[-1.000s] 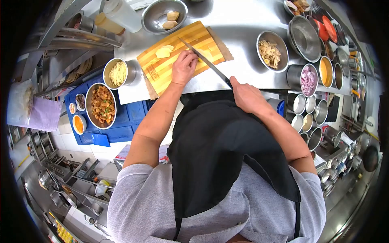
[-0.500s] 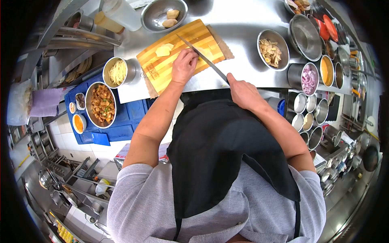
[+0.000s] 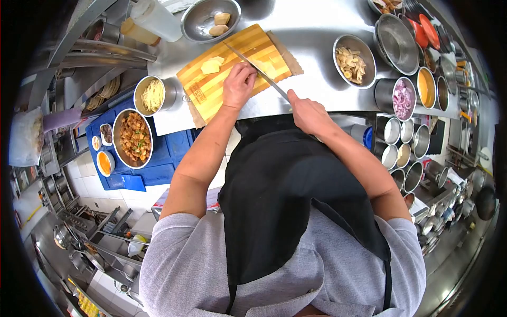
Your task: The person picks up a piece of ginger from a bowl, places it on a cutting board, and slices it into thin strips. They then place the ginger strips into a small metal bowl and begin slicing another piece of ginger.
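Note:
My right hand [image 3: 309, 112] grips the handle of a long kitchen knife [image 3: 266, 80], whose blade lies slantwise over the striped wooden cutting board [image 3: 199, 108]. My left hand [image 3: 239, 87] is closed, with its curled fingertips pressed down on the board right beside the blade. What sits under those fingers is hidden. Left of the blade lie pale yellow slices [image 3: 210, 66], and thin pale pieces [image 3: 274, 59] show faintly on its right. Behind the board, a metal bowl [image 3: 191, 30] holds peeled pale yellow chunks [image 3: 220, 24].
A bowl of pale chopped pieces [image 3: 350, 65] stands right on the steel counter [image 3: 311, 31], near a pot of sliced purple onion [image 3: 403, 100]. To the left are a pot of pale shreds [image 3: 153, 95] and a bowl of browned chunks [image 3: 134, 137] on a blue surface [image 3: 170, 153].
My right hand and the knife have shifted slightly left and back toward the far side. My left hand stays almost in place at the blade.

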`<state>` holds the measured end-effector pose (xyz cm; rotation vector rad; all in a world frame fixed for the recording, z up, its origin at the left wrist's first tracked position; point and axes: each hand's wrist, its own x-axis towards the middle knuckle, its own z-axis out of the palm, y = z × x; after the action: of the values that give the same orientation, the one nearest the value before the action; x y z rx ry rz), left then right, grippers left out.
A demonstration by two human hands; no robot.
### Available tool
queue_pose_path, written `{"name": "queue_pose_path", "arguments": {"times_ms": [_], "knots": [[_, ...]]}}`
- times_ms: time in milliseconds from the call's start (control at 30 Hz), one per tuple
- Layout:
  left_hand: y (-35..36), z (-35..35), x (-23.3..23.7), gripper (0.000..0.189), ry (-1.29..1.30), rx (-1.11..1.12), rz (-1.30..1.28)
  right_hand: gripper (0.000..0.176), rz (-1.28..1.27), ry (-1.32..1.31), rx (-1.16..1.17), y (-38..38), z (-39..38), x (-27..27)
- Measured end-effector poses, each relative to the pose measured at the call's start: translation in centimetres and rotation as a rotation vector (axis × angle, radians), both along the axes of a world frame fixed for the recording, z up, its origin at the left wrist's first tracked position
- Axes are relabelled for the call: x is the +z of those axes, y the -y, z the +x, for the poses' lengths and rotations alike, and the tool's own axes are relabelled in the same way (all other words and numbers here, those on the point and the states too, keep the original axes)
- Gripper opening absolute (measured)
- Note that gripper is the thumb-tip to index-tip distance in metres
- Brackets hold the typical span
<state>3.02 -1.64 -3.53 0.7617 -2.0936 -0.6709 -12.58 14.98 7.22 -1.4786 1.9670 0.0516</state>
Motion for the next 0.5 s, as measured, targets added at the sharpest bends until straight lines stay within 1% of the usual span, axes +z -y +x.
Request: {"name": "queue_pose_path", "arguments": {"times_ms": [100, 200, 233, 467, 500], "knots": [[0.0, 0.1, 0.0, 0.011, -0.001, -0.007, -0.010, 0.037, -0.024, 0.002, 0.003, 0.1, 0.0, -1.8], [-0.2, -0.1, 0.2, 0.012, 0.000, 0.001, 0.020, 0.037, -0.019, 0.019, -0.003, 0.1, -0.5, -2.1], [-0.2, -0.1, 0.3, 0.013, 0.010, 0.010, 0.053, 0.037, -0.022, 0.018, 0.000, 0.1, -0.6, -2.0], [-0.1, 0.0, 0.3, 0.016, 0.018, -0.013, 0.049, 0.029, 0.028, 0.019, -0.014, -0.8, -1.5, 1.4], [0.0, 0.0, 0.5, 0.015, 0.004, -0.004, -0.003, 0.028, 0.034, 0.020, -0.008, -1.1, -1.6, 1.6]]}}
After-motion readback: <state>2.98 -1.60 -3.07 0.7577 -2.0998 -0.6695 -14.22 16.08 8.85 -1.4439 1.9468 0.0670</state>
